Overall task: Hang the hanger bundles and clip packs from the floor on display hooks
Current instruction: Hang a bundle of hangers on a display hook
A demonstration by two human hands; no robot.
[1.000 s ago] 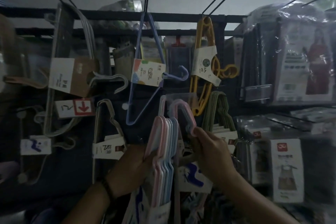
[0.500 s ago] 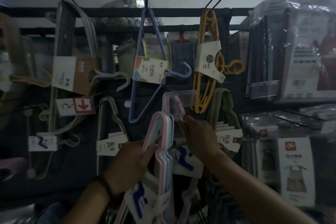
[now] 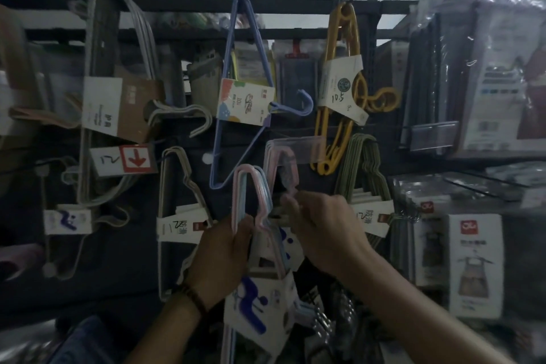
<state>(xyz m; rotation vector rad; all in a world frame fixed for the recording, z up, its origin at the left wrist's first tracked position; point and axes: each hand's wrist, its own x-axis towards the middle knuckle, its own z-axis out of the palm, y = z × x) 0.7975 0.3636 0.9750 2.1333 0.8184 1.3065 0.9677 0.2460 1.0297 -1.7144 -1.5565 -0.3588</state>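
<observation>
In front of the rack: bundle [image 3: 249,186] held up at mid-height, just below the blue hanger [image 3: 233,74]; not yet on a hook
Left hand [image 3: 221,254]: fingers and thumb clamped on the bundle's edge, below its top corner
Right hand [image 3: 325,230]: fingers curled, pinching the pink hanger [image 3: 282,162] just beside the bundle; too dim to see the exact hold
Risk: the hook tip seems hidden behind the clear tag [image 3: 295,146]; a blind push could miss it, or snag the pink hanger and knock it off; held by one hand, the hangers may fan apart
Pointing: top corner up; card [image 3: 260,301] at the bottom
Long axis: near upright; top tipped slightly right
</observation>
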